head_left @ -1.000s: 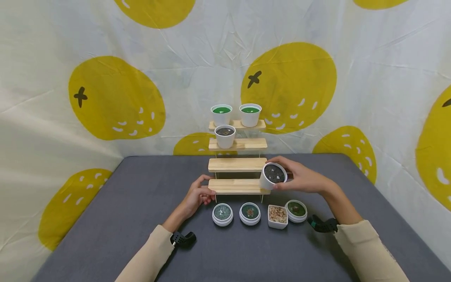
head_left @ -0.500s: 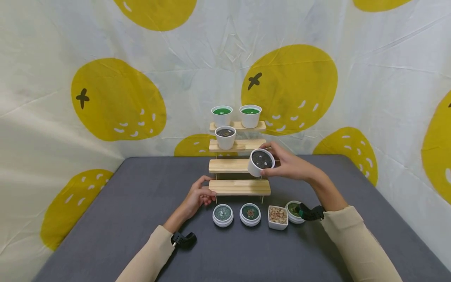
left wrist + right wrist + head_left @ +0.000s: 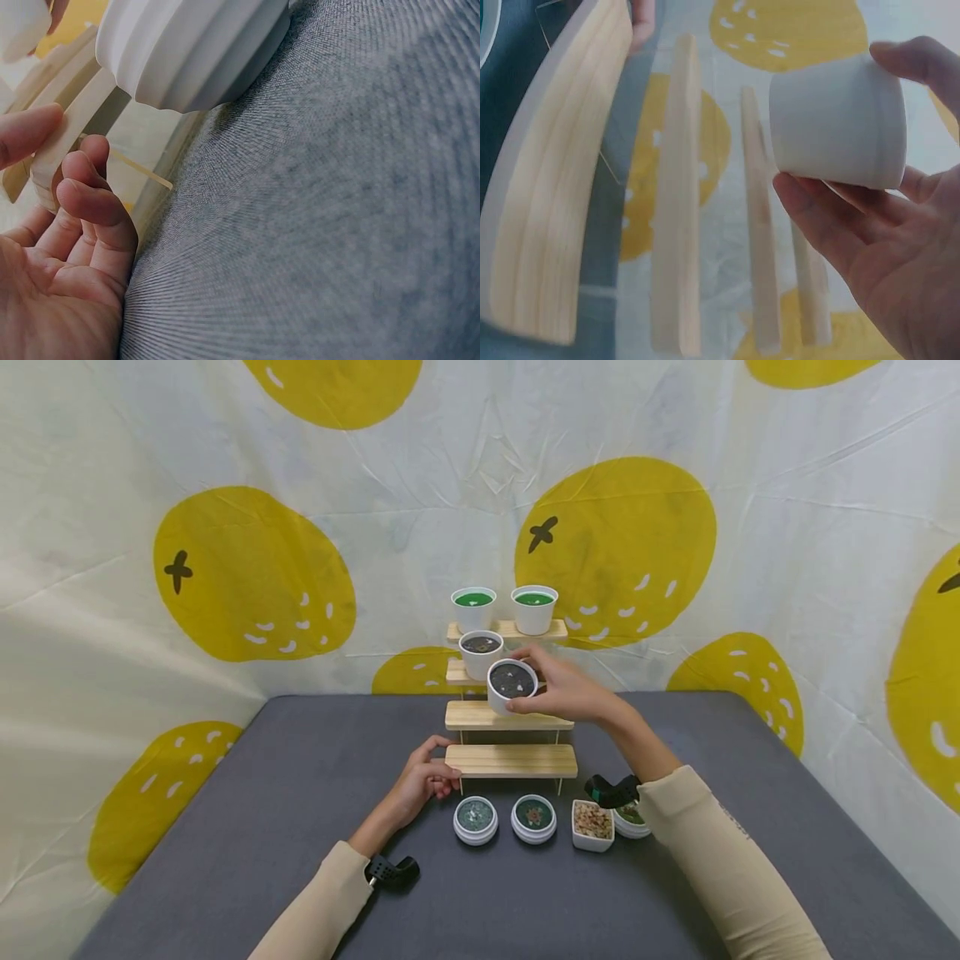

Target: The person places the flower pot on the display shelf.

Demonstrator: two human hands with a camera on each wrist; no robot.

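Observation:
In the head view my right hand (image 3: 570,689) grips a white cup (image 3: 495,700) with dark, speckled contents, thumb and fingers on either side. The cup is tilted toward me, in front of the second shelf from the top of a wooden tiered stand (image 3: 513,762). The right wrist view shows this cup (image 3: 832,124) between thumb and fingers, apart from the shelves. My left hand (image 3: 408,785) holds the left end of the lowest shelf. In the left wrist view its thumb lies against the shelf edge, fingers curled below. Another dark-filled cup (image 3: 480,662) stands on the second shelf.
Two white cups with green contents (image 3: 473,610) (image 3: 534,612) stand on the top shelf. Before the stand are two round white bowls (image 3: 475,837) (image 3: 533,835), a square bowl of chips (image 3: 592,842) and a partly hidden round bowl (image 3: 632,828). A patterned cloth (image 3: 420,543) hangs behind.
My right hand has carried the dark-filled cup up and to the left, from the lowest shelf's right end toward the second shelf. My left hand stays at the lowest shelf.

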